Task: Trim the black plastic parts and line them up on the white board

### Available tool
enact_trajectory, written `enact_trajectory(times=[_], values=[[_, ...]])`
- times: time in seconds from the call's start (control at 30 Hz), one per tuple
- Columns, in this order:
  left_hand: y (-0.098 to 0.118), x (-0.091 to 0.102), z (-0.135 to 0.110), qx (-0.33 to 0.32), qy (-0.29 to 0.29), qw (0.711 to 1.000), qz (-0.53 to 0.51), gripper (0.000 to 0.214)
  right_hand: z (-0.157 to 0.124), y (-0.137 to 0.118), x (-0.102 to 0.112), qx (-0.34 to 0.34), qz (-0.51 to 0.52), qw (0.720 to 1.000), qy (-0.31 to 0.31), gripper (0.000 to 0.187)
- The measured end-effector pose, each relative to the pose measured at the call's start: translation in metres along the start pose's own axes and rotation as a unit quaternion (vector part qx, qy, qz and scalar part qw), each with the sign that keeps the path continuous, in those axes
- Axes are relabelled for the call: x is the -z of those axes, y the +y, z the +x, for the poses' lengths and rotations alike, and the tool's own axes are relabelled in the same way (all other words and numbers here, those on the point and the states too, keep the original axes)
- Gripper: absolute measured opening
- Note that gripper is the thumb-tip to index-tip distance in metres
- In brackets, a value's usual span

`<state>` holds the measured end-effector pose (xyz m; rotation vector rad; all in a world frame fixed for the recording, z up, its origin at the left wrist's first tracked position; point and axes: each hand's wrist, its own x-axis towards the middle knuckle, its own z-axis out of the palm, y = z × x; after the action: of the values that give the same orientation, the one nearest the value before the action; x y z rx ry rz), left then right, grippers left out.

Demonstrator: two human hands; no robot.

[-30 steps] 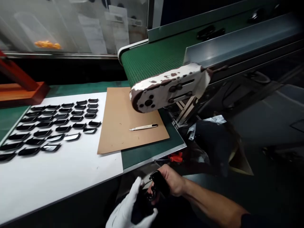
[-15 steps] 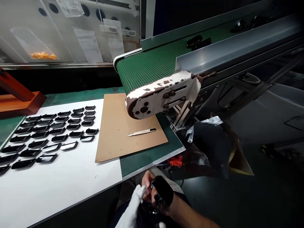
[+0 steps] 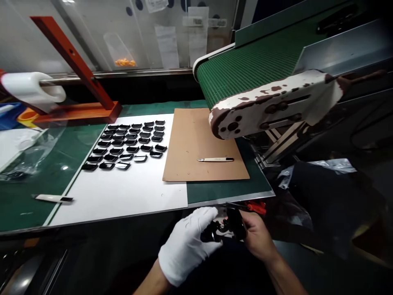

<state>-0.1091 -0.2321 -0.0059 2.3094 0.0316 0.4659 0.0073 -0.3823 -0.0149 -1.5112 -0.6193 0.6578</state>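
My left hand (image 3: 187, 246), in a white cotton glove, is curled almost shut around one end of a glossy black moulded part (image 3: 235, 224), and my bare right hand (image 3: 258, 235) is wrapping its fingers around the other end. I am holding the part up at the counter's near edge, with small black clips or tabs showing between my hands. I judge it best to grip by the edges, keep bare fingers off the shiny face, and turn it slowly under the light.

Just past my right hand, at about 1 o'clock, a red-handled tool (image 3: 256, 207) is lying at the edge of the counter (image 3: 230, 192). At 12 o'clock, a brown cardboard sheet (image 3: 184, 143) is carrying a white-handled craft knife (image 3: 215, 159). At 11 o'clock, rows of similar black parts (image 3: 129, 143) are lying on a white sheet (image 3: 123, 192). A second white-handled knife (image 3: 53, 198) is resting on green matting at 10 o'clock, with a roll of clear film (image 3: 30, 92) beyond it. A green mesh conveyor belt (image 3: 245, 73) is running in at 1 o'clock, and a black bag (image 3: 331, 205) is sitting at 2 o'clock. Labels and papers (image 3: 196, 20) are hanging behind a clear panel, but I cannot read any writing or brand.
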Motion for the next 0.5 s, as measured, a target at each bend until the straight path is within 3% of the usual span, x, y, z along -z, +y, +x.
enact_trajectory(times=[0.1,0.2,0.3,0.4,0.5], values=[[0.004,0.006,0.004,0.013,-0.08,0.997,0.011,0.055,-0.013,-0.02,0.006,0.037,-0.148,0.988,-0.021,0.022],[0.015,0.007,0.012,0.024,-0.181,0.982,0.051,0.039,-0.026,-0.028,0.001,0.097,-0.307,0.946,-0.034,0.023],[0.02,0.005,0.018,0.018,-0.248,0.965,0.085,0.034,-0.032,-0.028,-0.005,0.121,-0.352,0.926,-0.054,0.019],[0.018,0.005,0.017,0.0,-0.225,0.97,0.087,0.039,-0.033,-0.027,-0.001,0.117,-0.339,0.933,-0.028,0.018],[0.015,0.008,0.016,-0.037,-0.104,0.993,0.04,0.047,-0.03,-0.019,0.007,0.066,-0.224,0.972,-0.002,0.02]])
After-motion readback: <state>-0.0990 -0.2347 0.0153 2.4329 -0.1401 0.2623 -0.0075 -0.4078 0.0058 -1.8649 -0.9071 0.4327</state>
